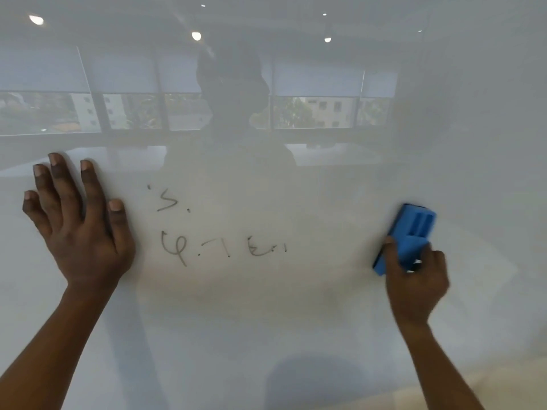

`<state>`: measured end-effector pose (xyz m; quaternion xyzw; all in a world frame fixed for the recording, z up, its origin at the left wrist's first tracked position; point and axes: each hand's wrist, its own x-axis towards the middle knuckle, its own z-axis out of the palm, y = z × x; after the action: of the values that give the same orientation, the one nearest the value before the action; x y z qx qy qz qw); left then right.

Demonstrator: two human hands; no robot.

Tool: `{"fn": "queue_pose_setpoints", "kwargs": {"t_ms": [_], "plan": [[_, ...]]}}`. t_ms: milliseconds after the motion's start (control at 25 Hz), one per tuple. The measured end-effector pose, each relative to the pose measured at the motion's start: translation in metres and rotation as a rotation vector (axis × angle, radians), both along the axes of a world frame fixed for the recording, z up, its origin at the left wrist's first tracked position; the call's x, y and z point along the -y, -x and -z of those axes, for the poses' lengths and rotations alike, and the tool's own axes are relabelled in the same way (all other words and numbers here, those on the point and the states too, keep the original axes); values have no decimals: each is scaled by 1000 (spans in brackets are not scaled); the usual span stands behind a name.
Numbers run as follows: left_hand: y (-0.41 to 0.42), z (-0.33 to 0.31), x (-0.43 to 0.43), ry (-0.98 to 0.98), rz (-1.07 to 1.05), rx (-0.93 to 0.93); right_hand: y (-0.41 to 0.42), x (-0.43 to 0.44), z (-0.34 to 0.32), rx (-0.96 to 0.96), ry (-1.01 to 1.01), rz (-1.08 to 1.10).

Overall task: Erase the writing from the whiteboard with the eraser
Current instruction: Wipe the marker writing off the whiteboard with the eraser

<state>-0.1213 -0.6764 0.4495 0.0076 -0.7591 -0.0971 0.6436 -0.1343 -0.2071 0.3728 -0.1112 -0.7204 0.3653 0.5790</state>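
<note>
A glossy whiteboard (296,306) fills the whole view. Faint grey writing (222,247) is left in its middle, in two short lines, partly broken up. My right hand (414,279) grips a blue eraser (410,235) and presses it flat against the board, well to the right of the writing. My left hand (80,223) lies flat on the board with fingers spread, just left of the writing, holding nothing.
The board's surface mirrors a room with windows, ceiling lights and a person's dim outline. No edge or frame of the board shows. A dark rounded shadow sits at the bottom centre.
</note>
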Motion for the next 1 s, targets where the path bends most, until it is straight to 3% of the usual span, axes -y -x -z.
{"fn": "queue_pose_setpoints", "kwargs": {"t_ms": [80,120,280,360,520,600,840,920,1000], "plan": [[1,-1,-3,12,-21,-14,5,-4,-8,23,215,53],[1,-1,-3,3,-23,-4,5,9,-8,27,231,62],[2,0,2,1,-8,-15,-17,74,16,46,-237,-183],[0,-2,3,24,-1,-24,-15,52,17,60,-338,-106],[-2,-2,-5,21,-37,-53,3,-11,-7,49,190,58],[-3,-3,-7,21,-54,-49,5,5,-14,43,282,61],[-1,-2,-4,34,-67,-53,-23,162,3,53,-209,-133],[-1,-2,-1,34,-65,-46,-26,181,6,1,-492,-151],[-1,-2,1,42,-58,-46,-21,167,3,-44,-592,-127]]}}
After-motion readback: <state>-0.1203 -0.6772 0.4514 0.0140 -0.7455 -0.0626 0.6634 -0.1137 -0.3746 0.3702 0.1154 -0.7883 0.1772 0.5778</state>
